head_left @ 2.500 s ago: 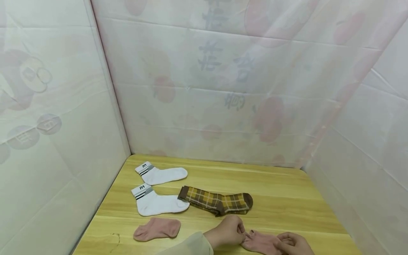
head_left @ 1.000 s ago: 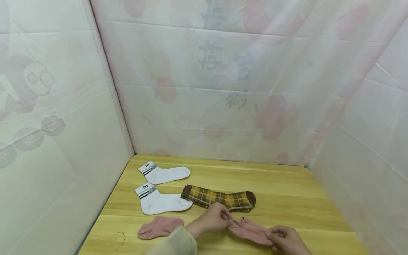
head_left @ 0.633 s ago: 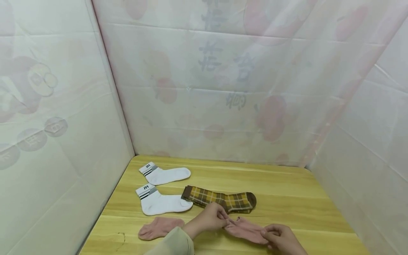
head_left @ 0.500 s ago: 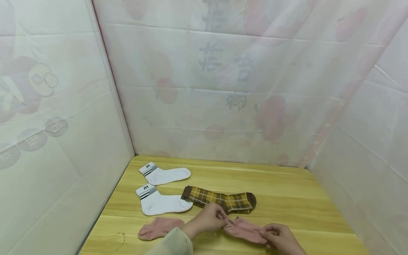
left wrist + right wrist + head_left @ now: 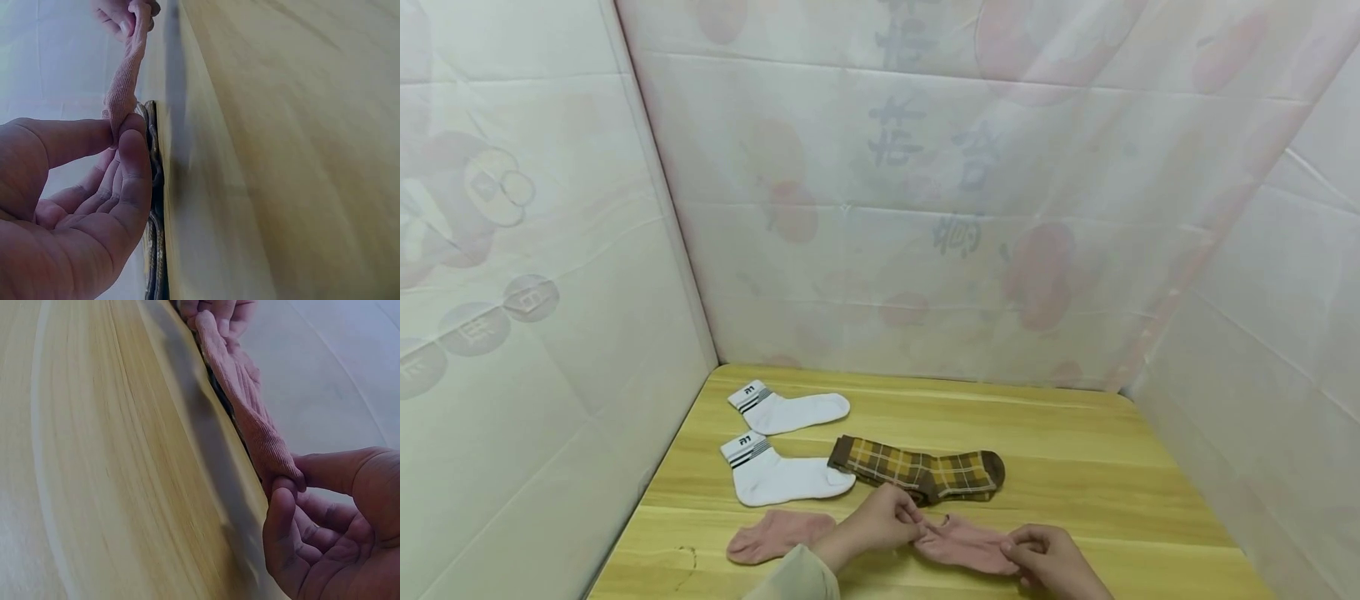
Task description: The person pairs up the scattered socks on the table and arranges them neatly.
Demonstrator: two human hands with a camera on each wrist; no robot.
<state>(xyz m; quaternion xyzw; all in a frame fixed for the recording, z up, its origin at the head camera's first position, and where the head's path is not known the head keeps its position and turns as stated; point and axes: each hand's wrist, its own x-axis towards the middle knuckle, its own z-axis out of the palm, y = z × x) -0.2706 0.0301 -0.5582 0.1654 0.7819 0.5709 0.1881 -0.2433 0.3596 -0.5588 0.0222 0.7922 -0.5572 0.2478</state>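
A pink ankle sock (image 5: 964, 546) is stretched between both hands, just above the table and over its shadow in the wrist views. My left hand (image 5: 880, 521) pinches its left end between thumb and fingertips; the same grip shows in the left wrist view, where the sock (image 5: 127, 81) runs up to the other hand. At the opposite end, my right hand (image 5: 1051, 562) pinches the fabric between thumb and index finger, seen close in the right wrist view. A second pink sock (image 5: 778, 536) lies flat to the left, partly behind the left forearm.
Two white socks (image 5: 797, 412) with black stripes lie at the table's left, one behind the other. A brown and yellow plaid pair of socks (image 5: 917, 468) lies just beyond the left hand, overlapping the nearer white sock's toe. Pale printed curtains (image 5: 880, 250) enclose the wooden table (image 5: 1112, 467).
Both hands have lifted the pink sock from the front right and carried it left, close to the plaid socks. Over the last half second it has shifted slightly further left.
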